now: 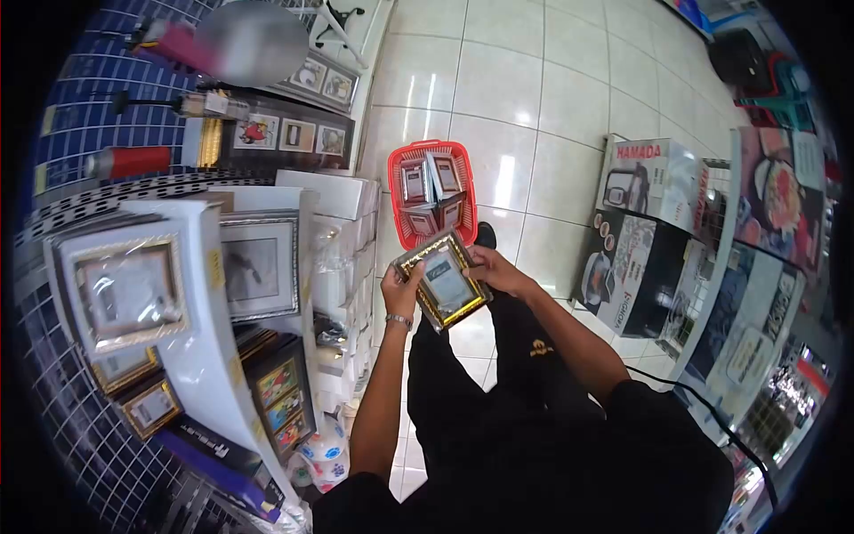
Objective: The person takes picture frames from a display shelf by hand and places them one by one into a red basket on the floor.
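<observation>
Between both hands I hold a picture frame [447,283] with a dark outer edge and a gold inner border, wrapped in shiny plastic. My left hand [402,289] grips its left side, thumb on the front; a metal bracelet is on that wrist. My right hand [500,270] is closed on the frame's upper right edge. Just beyond it, a red plastic basket [394,198] stands on the tiled floor with several small picture frames [447,174] inside, some of them leaning.
At left, a shelf holds framed pictures [129,287] and a blue box [218,454]. Boxed appliances [645,178] are stacked on the floor to the right, near another shelf of boxes [752,329]. White floor tiles [498,80] stretch ahead.
</observation>
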Available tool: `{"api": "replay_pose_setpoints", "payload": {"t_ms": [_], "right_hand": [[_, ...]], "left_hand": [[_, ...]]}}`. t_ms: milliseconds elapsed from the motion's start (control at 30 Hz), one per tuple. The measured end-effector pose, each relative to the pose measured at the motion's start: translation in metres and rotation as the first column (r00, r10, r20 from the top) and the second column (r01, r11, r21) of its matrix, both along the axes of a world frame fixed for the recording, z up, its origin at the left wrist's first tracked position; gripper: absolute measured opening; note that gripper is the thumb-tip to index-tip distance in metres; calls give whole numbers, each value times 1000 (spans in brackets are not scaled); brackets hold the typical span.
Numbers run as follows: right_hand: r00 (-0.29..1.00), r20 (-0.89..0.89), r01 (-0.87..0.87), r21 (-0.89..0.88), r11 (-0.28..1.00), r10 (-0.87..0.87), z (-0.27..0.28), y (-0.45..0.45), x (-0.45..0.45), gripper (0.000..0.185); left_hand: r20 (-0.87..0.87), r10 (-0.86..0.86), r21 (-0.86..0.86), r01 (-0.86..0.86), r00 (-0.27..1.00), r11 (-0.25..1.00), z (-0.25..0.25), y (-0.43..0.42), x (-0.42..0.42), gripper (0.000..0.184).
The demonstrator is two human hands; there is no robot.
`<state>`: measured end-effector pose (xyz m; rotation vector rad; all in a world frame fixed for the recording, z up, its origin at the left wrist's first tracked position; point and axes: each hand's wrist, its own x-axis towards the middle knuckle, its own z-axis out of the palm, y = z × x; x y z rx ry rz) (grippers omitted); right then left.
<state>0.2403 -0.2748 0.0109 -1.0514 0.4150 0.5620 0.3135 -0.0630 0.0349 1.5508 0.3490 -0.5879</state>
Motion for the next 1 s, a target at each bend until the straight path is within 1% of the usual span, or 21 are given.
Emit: {"api": "replay_pose_setpoints", "payload": {"t_ms": [33, 100, 133, 167, 200, 233, 267, 300, 333, 367, 400, 433, 467, 533, 567, 700, 767, 800, 900, 933, 1000], "right_hand": [[1000, -20, -2, 14, 1000, 2, -22, -3, 1, 45], [997, 64, 55, -151, 987, -45, -80, -19, 20, 32], [989, -34, 134, -148, 980, -141, -113, -23, 29, 33], [989, 1, 145, -278, 950, -150, -178, -30, 31, 33], [971, -77, 199, -261, 945, -226, -175, -33, 55, 34], [968, -99, 182, -355, 917, -231, -214, -37, 67, 36], [947, -123, 234, -365, 901, -296, -231, -37, 87, 38], [909, -190, 285, -363, 887, -370, -231, -37, 110, 43], [903, -101, 344, -408, 845, -417, -285, -36, 118, 50], [927, 11, 352, -376, 857, -376, -314, -38, 129, 53], [916, 14, 343, -549, 762, -402, -357, -38, 137, 35], [928, 50, 300, -689, 659, -370, -350, -36, 152, 39], [969, -57, 127, -718, 684, -240, -357, -41, 163, 42], [964, -36, 168, -685, 709, -263, -392, -36, 175, 43], [963, -69, 171, -596, 785, -262, -398, -39, 181, 43], [956, 42, 272, -505, 819, -291, -411, -29, 197, 41], [975, 38, 196, -624, 756, -221, -404, -24, 207, 39], [978, 96, 198, -683, 703, -183, -432, -23, 204, 40], [982, 141, 188, -703, 686, -124, -456, -11, 199, 46], [991, 86, 129, -798, 589, -100, -449, -6, 200, 50], [993, 79, 111, -827, 551, -82, -442, 0, 205, 51]], "left_hand": [[3, -21, -6, 21, 1000, 1000, -15, -4, 2, 36], [-61, -4, 77, 9, 998, 997, -58, -3, -11, 38], [-116, 15, 156, 3, 993, 988, -82, 5, -28, 39], [-141, -134, 299, 171, 981, 939, -107, 20, -59, 49], [-196, -287, 459, 346, 938, 818, -116, 30, -92, 64], [-373, -353, 555, 511, 858, 657, -123, 41, -124, 79], [-540, -318, 573, 617, 779, 539, -127, 48, -158, 92], [-616, -304, 592, 682, 727, 430, -142, 60, -207, 102], [-772, -265, 376, 751, 578, 543, -140, 63, -229, 112], [-863, -90, 350, 718, 497, 602, -130, 45, -233, 112], [-849, -65, 383, 696, 524, 608, -136, 40, -244, 109], [-832, -41, 417, 673, 553, 611, -141, 37, -255, 107], [-848, -24, 404, 677, 529, 615, -147, 32, -265, 107], [-847, 81, 478, 687, 525, 548, -166, 21, -281, 99], [-854, 88, 470, 686, 513, 556, -169, 18, -290, 99], [-847, 109, 507, 732, 520, 455, -188, 6, -300, 88], [-847, 135, 512, 722, 514, 466, -185, 2, -287, 85], [-848, 138, 512, 723, 511, 464, -183, 4, -289, 85], [-835, 122, 527, 714, 537, 461, -187, 6, -290, 84], [-838, 125, 524, 718, 532, 458, -187, 6, -289, 84], [-844, 118, 515, 730, 523, 450, -189, 5, -287, 84]]}}
